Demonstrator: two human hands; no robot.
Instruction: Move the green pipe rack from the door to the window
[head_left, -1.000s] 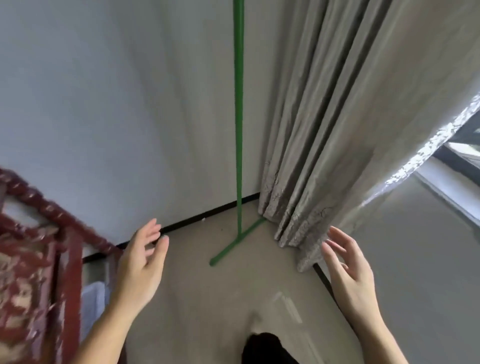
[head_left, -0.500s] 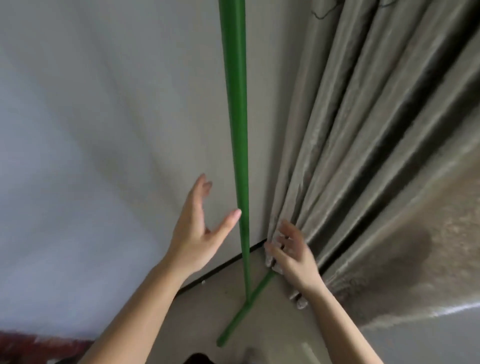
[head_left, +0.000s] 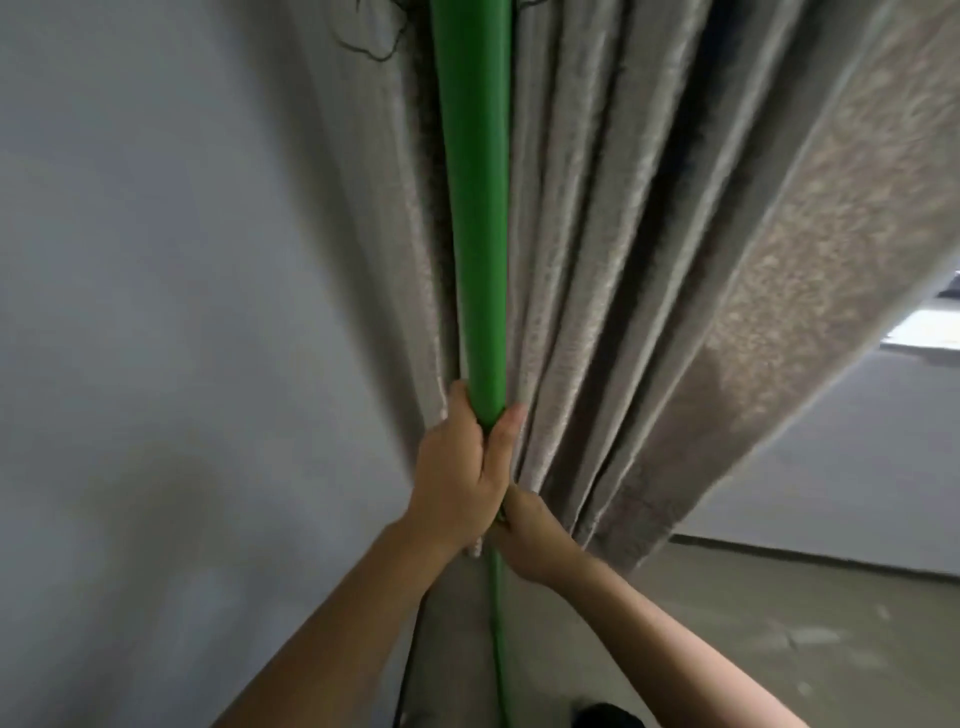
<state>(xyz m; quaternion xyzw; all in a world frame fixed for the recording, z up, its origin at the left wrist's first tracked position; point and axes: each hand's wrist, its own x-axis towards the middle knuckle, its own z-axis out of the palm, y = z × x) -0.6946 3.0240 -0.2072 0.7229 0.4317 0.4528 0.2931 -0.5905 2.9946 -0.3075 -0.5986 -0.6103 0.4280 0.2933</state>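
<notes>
The green pipe rack shows as one upright green pole running from the top edge down the middle, in front of the grey curtain. My left hand is wrapped around the pole at mid height, thumb on its right side. My right hand sits just below it, pressed against the pole, its fingers hidden behind the left hand. Under the hands the pole continues thin toward the floor. The rack's foot is out of view.
A pleated grey curtain hangs right of the pole, its hem near the floor. A plain grey wall fills the left. Bright window light shows at the right edge. Beige floor lies lower right.
Both hands went from open beside the pole to closed on it, the left above the right. The view has moved much closer to the pole and curtain.
</notes>
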